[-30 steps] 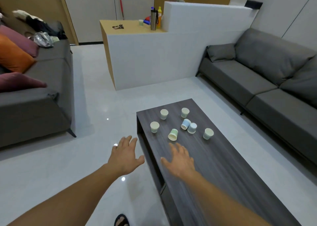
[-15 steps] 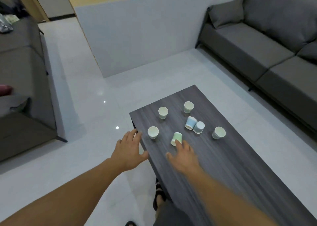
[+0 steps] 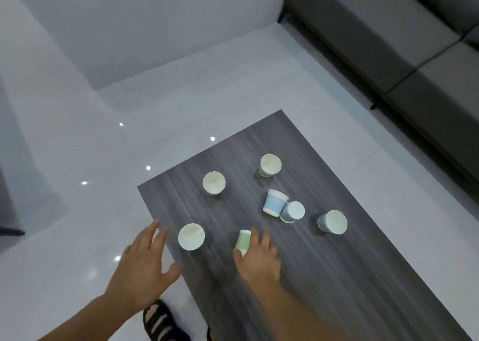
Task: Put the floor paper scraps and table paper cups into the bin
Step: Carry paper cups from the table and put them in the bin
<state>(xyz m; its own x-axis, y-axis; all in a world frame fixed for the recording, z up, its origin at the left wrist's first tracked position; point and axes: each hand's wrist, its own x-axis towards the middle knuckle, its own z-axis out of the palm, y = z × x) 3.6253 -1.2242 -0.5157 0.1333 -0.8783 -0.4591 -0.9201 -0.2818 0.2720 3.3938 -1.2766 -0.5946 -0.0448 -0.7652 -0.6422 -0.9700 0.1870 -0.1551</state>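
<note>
A pale green paper cup [image 3: 244, 239] (tipped over, white-rimmed) is clasped in the right hand [image 3: 258, 259]; the left hand [image 3: 145, 270] is held spread wide.

Cool, even light from overhead, bright glints on the glossy floor [image 3: 121, 185] left of the surface [image 3: 337, 276], faint shadows beside the cups [image 3: 213, 182], motion blur smearing the right hand [image 3: 256, 260] gripping the green cup [image 3: 243, 238], left hand [image 3: 145, 270] sharper, wide-angle bending at the edges.

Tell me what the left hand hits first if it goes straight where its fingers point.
Probably the coffee table edge, right at the fingers of the left hand; height unclear. The nearest upright paper cup stands right of that line.
</note>
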